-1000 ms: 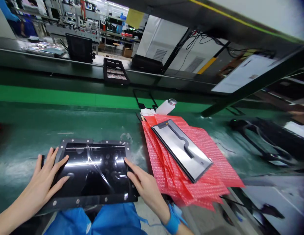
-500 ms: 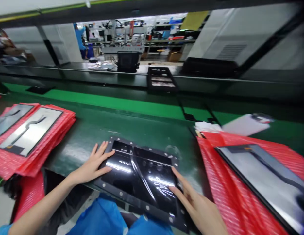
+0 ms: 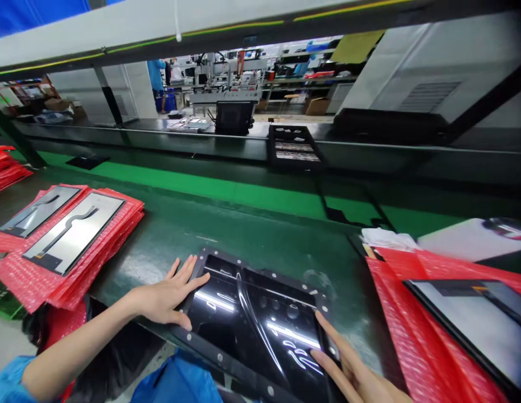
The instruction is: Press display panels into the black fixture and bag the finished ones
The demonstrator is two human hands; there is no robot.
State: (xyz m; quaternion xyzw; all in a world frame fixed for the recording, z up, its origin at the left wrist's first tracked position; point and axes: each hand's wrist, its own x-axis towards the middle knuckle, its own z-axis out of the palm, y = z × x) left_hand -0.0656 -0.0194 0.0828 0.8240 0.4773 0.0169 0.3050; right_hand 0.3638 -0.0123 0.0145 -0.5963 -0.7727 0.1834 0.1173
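In front of me a glossy black screen panel (image 3: 243, 330) lies in a dark frame with white dots along its border (image 3: 221, 358). A clear film on the panel shows a long curved crease. My left hand (image 3: 170, 296) rests on the left edge, fingers spread, thumb bent lower along the border. On the right edge my right hand (image 3: 357, 364) touches the panel with outstretched fingers; part of it is cut off by the picture's lower edge. Neither hand is wrapped round anything.
Display panels (image 3: 75, 232) with ribbon cables lie on red bubble bags (image 3: 117, 246) at left. Another display panel (image 3: 462, 319) rests on red bags (image 3: 390, 313) at right. Across the green bench (image 3: 168, 224), a black tray (image 3: 292, 134) and a small monitor (image 3: 234, 117) stand on a ledge.
The view has shifted, so the scene sits lower and further right. My left thumb has moved off the panel's glossy face towards the lower left border. The right hand stays at the right edge.
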